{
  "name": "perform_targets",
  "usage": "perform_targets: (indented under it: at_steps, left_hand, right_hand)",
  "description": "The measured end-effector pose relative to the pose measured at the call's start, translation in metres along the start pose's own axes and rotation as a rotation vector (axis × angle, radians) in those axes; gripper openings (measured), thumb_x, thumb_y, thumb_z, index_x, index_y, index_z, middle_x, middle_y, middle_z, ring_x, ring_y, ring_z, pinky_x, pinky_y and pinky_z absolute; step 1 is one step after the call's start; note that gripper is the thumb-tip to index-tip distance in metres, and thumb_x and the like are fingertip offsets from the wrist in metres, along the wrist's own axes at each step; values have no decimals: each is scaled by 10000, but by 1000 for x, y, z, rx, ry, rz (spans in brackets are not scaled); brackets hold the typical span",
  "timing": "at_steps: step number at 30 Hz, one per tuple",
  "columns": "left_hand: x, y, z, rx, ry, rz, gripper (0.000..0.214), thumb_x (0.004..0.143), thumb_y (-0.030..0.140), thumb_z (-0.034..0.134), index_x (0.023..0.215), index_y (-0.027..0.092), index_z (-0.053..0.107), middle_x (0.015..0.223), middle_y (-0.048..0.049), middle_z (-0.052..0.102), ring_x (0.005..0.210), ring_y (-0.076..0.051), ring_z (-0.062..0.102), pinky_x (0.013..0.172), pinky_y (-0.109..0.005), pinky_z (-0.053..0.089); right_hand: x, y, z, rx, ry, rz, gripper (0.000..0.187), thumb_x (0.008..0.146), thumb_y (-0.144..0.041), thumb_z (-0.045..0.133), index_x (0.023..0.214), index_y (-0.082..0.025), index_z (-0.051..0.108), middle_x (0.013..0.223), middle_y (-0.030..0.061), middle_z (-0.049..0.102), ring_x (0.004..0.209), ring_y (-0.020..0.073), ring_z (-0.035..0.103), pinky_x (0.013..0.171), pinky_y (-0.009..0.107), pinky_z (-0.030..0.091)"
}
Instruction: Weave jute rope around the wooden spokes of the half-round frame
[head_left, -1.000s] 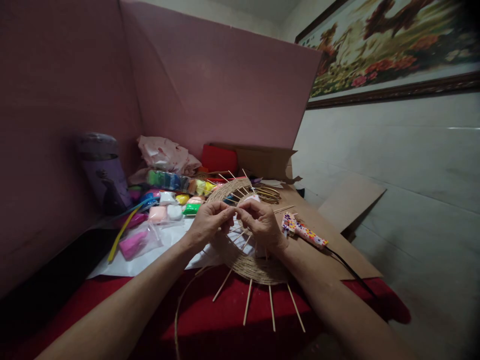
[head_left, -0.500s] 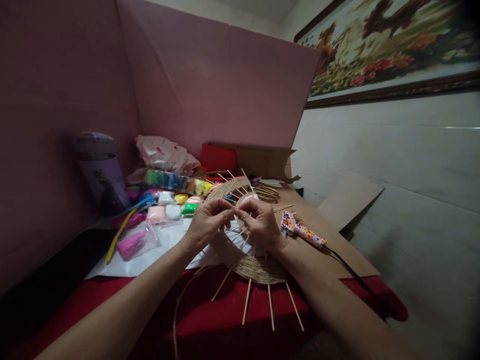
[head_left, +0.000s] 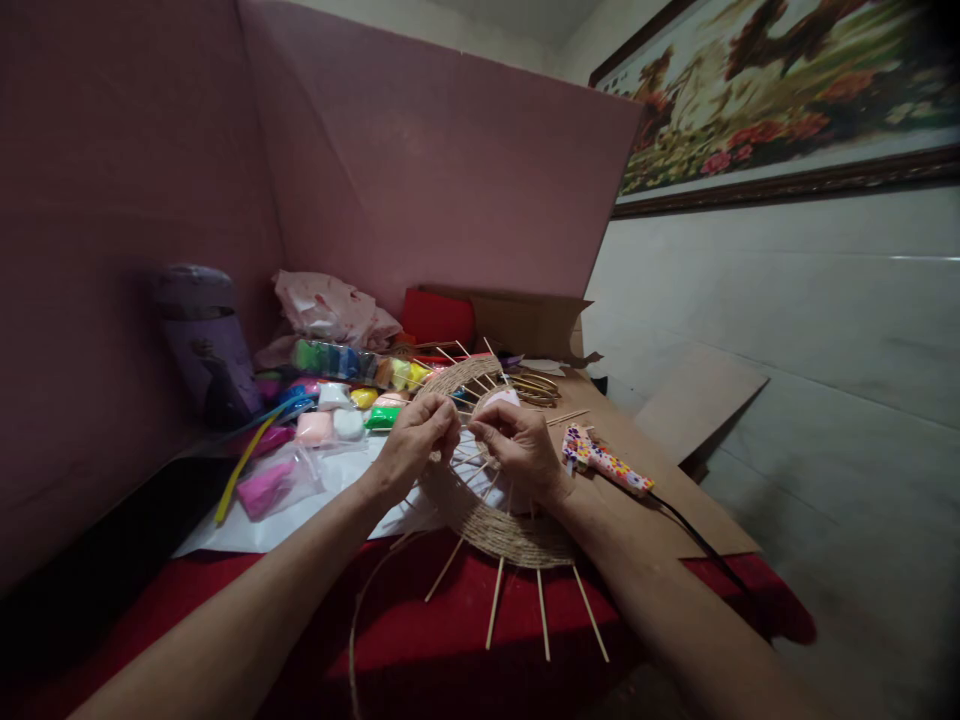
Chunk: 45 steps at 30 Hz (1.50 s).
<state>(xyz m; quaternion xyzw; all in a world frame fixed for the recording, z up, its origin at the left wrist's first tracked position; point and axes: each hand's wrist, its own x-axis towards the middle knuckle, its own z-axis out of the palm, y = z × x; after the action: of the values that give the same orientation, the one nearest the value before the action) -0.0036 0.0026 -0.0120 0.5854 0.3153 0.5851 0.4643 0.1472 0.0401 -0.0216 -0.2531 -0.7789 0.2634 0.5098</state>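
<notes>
A ring of twine woven over thin wooden sticks (head_left: 510, 535) lies under my hands, its stick ends poking out over the table's front edge. My left hand (head_left: 424, 440) is closed above the ring's left side, fingertips pinched; what they hold, if anything, is too small to make out. Just to its right, my right hand (head_left: 523, 445) is also closed, thumb against the fingers, with its contents hidden. A small gap separates the two hands. Behind the right hand shows the ring's pale round centre (head_left: 501, 398). A loose strand of twine (head_left: 354, 620) hangs at the lower left.
A flower-patterned glue gun (head_left: 606, 460) with a black cord lies on cardboard (head_left: 675, 520) at right. Bagged coloured clay (head_left: 315, 428) and a purple cylinder (head_left: 206, 350) stand at left. Gold hoops (head_left: 536, 388) lie behind. Red cloth (head_left: 420, 640) covers the front edge.
My hands, whose fingertips met before, have come slightly apart. The left hand has shifted a little left and turned; the ring has stayed in place.
</notes>
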Motion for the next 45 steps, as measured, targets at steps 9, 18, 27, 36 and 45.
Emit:
perform_targets:
  at_steps: [9,18,27,36,45]
  left_hand:
    - [1,-3,2,157,15,-8,303,701,394,655,683,156,469,483,68,438,396,-47,380,375,-171,269]
    - [-1,-6,-3,-80,-120,-81,265,774,368,592,711,167,431,551,54,477,465,-62,432,434,-186,356]
    - [4,-1,-2,-240,16,-102,285,724,316,647,627,155,433,525,42,483,425,-70,452,401,-192,351]
    - [4,1,-4,-78,145,-57,347,769,430,559,581,163,441,478,48,430,375,-67,395,364,-195,304]
    - [19,2,-36,591,679,130,72,708,165,508,778,170,496,685,-8,567,629,-129,535,580,-234,398]
  right_hand:
    - [0,-3,-2,-120,-3,-58,129,784,-287,598,707,-186,616,633,-4,580,567,111,489,544,242,377]
    - [1,6,0,42,-10,-53,65,760,-181,577,749,-207,636,641,-9,591,561,116,507,540,244,398]
    - [1,2,-1,96,-21,40,137,806,-274,561,728,-173,608,604,-17,553,505,84,462,497,215,371]
    - [1,0,-4,-26,33,33,232,820,-352,538,678,-176,587,595,-12,547,517,96,469,510,219,368]
    - [15,17,-23,-525,357,197,176,797,-314,507,691,-186,566,662,9,590,625,144,517,605,251,371]
